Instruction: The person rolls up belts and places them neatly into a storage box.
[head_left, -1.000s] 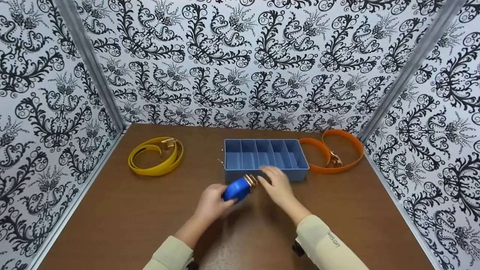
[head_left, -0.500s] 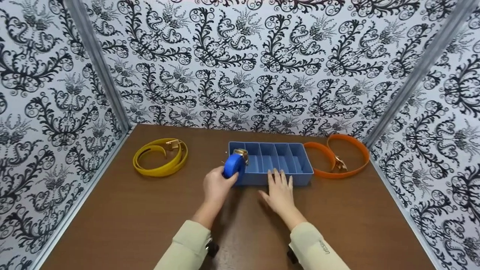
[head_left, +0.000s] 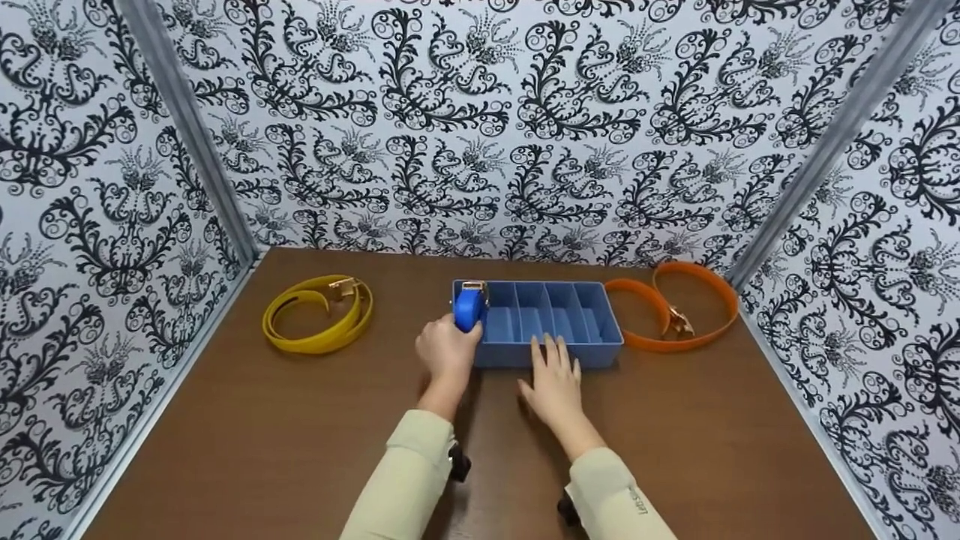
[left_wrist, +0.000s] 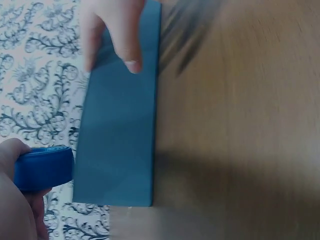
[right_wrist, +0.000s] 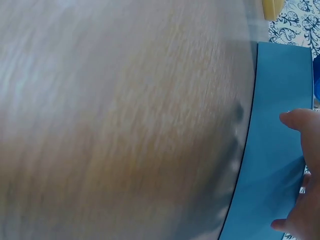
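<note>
In the head view, the pale sage-green fabric sleeve point(head_left: 611, 487) on the person's right arm bears one short line of small, dark lettering point(head_left: 639, 502), running lengthwise near the wrist end. It seems to begin with "Let"; the remaining letters are too small to read.

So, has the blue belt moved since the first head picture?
Yes: the blue belt went forward, from the near side of the box to over its left end.
</note>
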